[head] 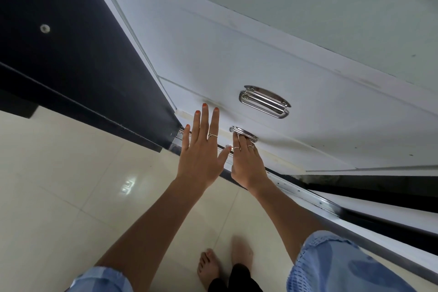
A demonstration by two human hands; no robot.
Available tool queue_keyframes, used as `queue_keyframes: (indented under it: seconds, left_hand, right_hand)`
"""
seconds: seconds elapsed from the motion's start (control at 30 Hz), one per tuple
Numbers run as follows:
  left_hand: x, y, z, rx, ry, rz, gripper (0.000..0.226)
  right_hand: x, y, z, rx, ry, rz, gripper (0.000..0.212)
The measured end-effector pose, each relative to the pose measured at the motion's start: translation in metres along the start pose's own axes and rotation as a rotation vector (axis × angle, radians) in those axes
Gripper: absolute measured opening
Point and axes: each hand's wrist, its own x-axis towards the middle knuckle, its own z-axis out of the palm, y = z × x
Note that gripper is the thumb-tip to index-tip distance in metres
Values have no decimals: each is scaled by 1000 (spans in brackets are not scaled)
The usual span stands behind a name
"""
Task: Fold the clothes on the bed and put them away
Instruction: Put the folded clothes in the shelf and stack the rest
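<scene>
Pale blue patterned sleeves fill the lower corners of the head view, and between them two bare feet stand on glossy cream floor tiles. Both forearms reach forward and up from the sleeves toward a white wardrobe. On the left, the left hand is spread flat, fingers straight and close together with orange-painted nails and a ring on one finger, thumb angled out toward the other hand; its fingertips lie over the lower left corner of the white drawer front, though whether they press on it or hover just off it cannot be told. It holds nothing. Just beside it, the right hand wears rings on two fingers and has its fingers curled over the lower metal handle, gripping it from below so the fingertips are hidden behind the chrome. Above that, a second chrome bail handle sits on the upper drawer panel, untouched. Along the wardrobe's bottom edge a metal rail runs toward the lower right. Left of the white fronts stands a dark navy panel with a small round metal fitting. Clothes and bed are out of view.
</scene>
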Motion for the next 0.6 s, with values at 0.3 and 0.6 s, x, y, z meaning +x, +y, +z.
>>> queue_keyframes:
  seconds: [0.3,0.6]
  left_hand:
    - [5,5,-8,74,-27,76,72]
    - [5,14,-26,166,-193,94,74]
  right_hand:
    - [14,-18,-12,117,41,142,37]
    - [19,-22,-48,143,2,234,13]
